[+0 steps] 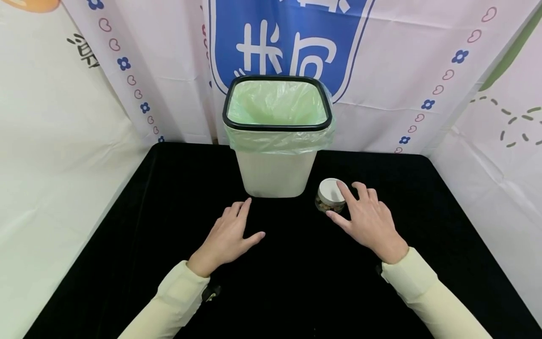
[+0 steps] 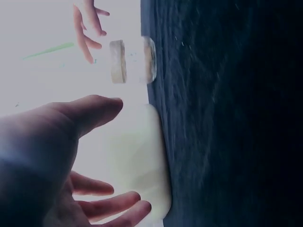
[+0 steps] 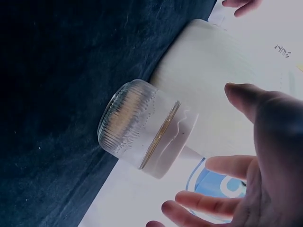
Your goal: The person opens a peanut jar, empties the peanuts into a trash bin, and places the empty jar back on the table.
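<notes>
A ribbed clear jar (image 3: 130,116) with a white lid (image 1: 331,190) stands on the black table, light-brown pieces lying in its bottom. My right hand (image 1: 370,221) hovers just to its right, thumb and fingers spread. In the right wrist view a gap shows between these fingers (image 3: 222,204) and the jar. Palm down over the table, my left hand (image 1: 226,235) has its thumb held apart and holds nothing. It is nearest to the white trash bin (image 1: 275,174), in front of its base.
A pale green bag (image 1: 279,141) lines the bin, folded over beneath its black rim (image 1: 277,127). Behind the black table (image 1: 296,282) hangs a white curtain (image 1: 372,94) with a blue printed panel (image 1: 288,42). White cloth also hangs at both sides.
</notes>
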